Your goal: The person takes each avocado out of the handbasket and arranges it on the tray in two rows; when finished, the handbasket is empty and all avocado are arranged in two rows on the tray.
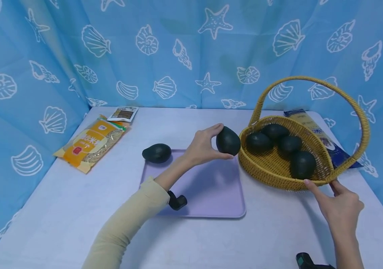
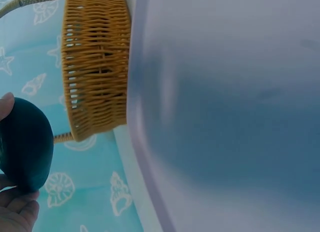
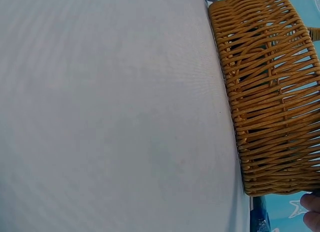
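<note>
My left hand holds a dark green avocado between thumb and fingers, above the right part of the lilac tray and beside the wicker basket's left rim. In the left wrist view this avocado shows at the left edge. The tan wicker basket has a tall arched handle, and several dark avocados lie inside it. My right hand grips the basket's near right rim, thumb on the rim, other fingers partly hidden. Another avocado lies at the tray's far left corner.
An orange and clear food bag lies at the back left, with a small white packet behind it. A blue and gold bag lies partly hidden behind the basket. A blue seashell-print curtain encloses the white table.
</note>
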Available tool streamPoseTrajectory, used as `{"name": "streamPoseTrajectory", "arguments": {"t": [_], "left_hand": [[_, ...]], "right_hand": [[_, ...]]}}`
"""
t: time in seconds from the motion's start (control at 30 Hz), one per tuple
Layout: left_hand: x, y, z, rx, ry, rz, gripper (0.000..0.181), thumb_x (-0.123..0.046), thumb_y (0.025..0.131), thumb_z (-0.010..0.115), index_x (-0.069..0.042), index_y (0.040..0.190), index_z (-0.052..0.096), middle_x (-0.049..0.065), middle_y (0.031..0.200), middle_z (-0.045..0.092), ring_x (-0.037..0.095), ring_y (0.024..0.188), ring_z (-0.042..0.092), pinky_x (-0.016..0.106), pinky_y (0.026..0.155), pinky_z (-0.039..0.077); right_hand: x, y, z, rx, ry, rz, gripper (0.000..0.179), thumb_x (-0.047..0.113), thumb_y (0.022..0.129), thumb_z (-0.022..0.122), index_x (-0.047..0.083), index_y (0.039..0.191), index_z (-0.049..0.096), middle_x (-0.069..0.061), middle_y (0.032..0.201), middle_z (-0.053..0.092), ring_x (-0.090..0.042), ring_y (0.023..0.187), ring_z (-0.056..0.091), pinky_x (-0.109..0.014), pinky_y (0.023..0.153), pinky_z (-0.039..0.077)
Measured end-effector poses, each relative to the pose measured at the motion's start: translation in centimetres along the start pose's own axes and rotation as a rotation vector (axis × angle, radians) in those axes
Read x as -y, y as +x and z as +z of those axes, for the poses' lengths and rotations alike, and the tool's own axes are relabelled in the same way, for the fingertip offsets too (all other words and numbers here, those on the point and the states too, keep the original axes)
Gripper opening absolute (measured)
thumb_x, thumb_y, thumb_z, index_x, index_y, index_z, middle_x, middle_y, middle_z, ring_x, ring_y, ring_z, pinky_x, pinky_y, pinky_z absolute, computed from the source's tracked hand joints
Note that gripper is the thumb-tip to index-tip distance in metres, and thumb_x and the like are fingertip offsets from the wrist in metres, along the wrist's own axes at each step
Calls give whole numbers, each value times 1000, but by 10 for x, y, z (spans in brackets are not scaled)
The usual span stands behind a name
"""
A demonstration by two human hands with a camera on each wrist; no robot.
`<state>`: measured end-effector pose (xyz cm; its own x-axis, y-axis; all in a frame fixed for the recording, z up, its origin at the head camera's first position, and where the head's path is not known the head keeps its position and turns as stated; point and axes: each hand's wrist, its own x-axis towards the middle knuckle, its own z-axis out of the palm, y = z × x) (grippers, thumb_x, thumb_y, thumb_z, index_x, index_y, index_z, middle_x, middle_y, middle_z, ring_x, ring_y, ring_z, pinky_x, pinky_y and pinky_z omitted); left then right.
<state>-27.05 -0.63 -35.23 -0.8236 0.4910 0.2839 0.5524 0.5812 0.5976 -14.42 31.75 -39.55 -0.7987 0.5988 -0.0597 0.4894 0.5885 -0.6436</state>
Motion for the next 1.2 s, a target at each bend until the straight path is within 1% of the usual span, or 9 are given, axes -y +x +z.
{"name": "streamPoseTrajectory", "arguments": {"t": [0.1, 0.2, 0.47, 0.6, 0.77, 0.9, 1.03, 1.2], "left_hand": [[5, -9, -4, -21, 6, 14, 96, -39, 68, 86, -2, 144, 42, 14, 149, 44, 27, 137, 42, 39, 110, 39], [13, -18, -8, -39, 12, 8, 95, -38, 67, 87, -1, 143, 43, 14, 148, 45, 27, 137, 44, 40, 109, 40], [29, -39, -15, -46, -6, -42, 96, -38, 67, 87, -1, 144, 42, 15, 148, 44, 29, 137, 43, 42, 108, 41], [35, -44, -16, -39, 13, -47, 95, -39, 67, 86, -1, 143, 43, 14, 148, 45, 30, 136, 43, 43, 108, 41], [41, -51, -17, -25, 28, -86, 95, -38, 66, 87, -1, 143, 44, 14, 147, 46, 30, 136, 44, 43, 108, 41], [47, -55, -19, -27, 23, -106, 96, -39, 66, 87, -1, 143, 43, 14, 147, 45, 30, 136, 44, 44, 108, 40], [51, -59, -22, -29, 31, -117, 95, -39, 67, 87, -1, 143, 43, 15, 148, 45, 30, 136, 44, 45, 108, 40], [57, -63, -25, -11, 44, -149, 96, -39, 67, 87, -1, 143, 43, 14, 148, 44, 30, 137, 42, 46, 109, 39]], "right_hand": [[0, 0, 0, -2, 5, 1, 85, 59, 86, 60, 2, 143, 34, -30, 139, 41, -48, 130, 31, -61, 96, 20], [0, 0, 0, -8, 7, -4, 84, 58, 86, 60, 1, 143, 35, -30, 138, 41, -48, 131, 31, -61, 98, 19], [-1, 0, 0, -14, 13, 1, 83, 58, 85, 61, 2, 142, 37, -31, 136, 44, -47, 130, 31, -61, 97, 20], [0, -1, 0, -22, 8, -3, 83, 57, 86, 61, 2, 142, 36, -31, 137, 44, -47, 129, 32, -60, 95, 21], [0, -1, 0, -25, 11, -8, 83, 56, 86, 62, 0, 142, 37, -32, 135, 45, -47, 129, 32, -60, 93, 22], [-1, 0, 0, -30, 5, -25, 82, 55, 86, 63, -1, 141, 38, -33, 133, 46, -48, 128, 34, -60, 95, 21], [-1, 0, 0, -29, -2, -28, 82, 56, 86, 62, 0, 141, 37, -32, 134, 46, -47, 126, 35, -60, 93, 21], [-1, 1, 0, -27, 3, -23, 83, 56, 85, 63, 0, 141, 38, -32, 133, 47, -47, 128, 36, -60, 96, 20]]}}
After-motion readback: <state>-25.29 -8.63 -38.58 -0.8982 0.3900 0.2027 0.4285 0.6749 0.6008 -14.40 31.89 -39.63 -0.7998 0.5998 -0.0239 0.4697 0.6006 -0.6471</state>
